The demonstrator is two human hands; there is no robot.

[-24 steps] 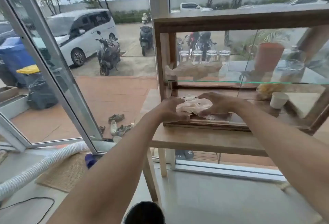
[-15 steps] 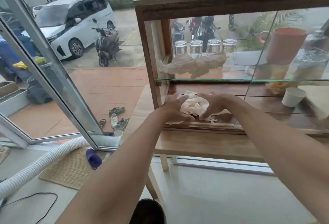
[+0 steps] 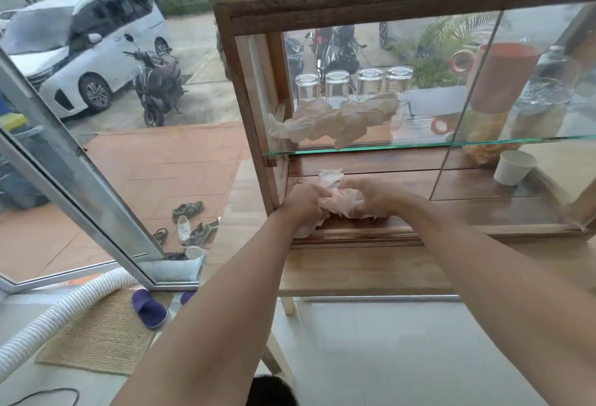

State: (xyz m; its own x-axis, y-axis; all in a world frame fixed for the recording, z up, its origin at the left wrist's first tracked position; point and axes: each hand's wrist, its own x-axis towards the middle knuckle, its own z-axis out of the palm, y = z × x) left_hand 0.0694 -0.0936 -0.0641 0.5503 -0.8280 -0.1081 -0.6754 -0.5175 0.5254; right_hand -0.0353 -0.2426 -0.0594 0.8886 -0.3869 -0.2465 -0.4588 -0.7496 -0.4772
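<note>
A crumpled pale tissue wad lies at the lower left of a wooden glass-fronted display cabinet. My left hand grips its left side, fingers curled round the paper, with a scrap hanging below the wrist. My right hand holds the right side, fingers bent over it. Both hands sit on the cabinet's bottom wooden board, just under the glass shelf. The tissue's reflection shows in the glass above.
Several upturned glasses stand on the shelf. A white paper cup, an orange jug and a jar are to the right. The cabinet stands on a wooden table. Purple slippers, a mat and a white hose lie on the floor at left.
The camera has moved closer and lower toward the cabinet. Both hands have bunched the tissue tighter between them at the same spot on the bottom board.
</note>
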